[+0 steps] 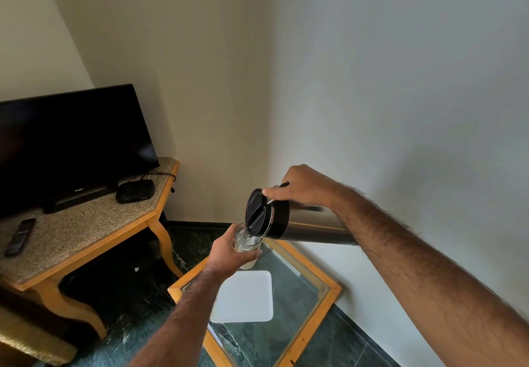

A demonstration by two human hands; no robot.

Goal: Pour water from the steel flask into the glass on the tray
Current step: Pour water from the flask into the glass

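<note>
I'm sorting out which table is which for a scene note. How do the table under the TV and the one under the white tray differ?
The TV table has a speckled stone top; the tray table has a clear glass top through which the green floor shows. The TV table stands taller, the tray table sits low. The first carries a television, a black box and a remote; the second carries only a white tray. Both have light wooden frames.

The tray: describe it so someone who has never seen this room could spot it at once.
Find the low glass-topped table with the orange wooden frame, in the corner below the white wall. The tray lies flat on its glass, just below the left hand holding the glass. It is the only plain white, square, rounded-corner thing there, with nothing standing on it.
</note>
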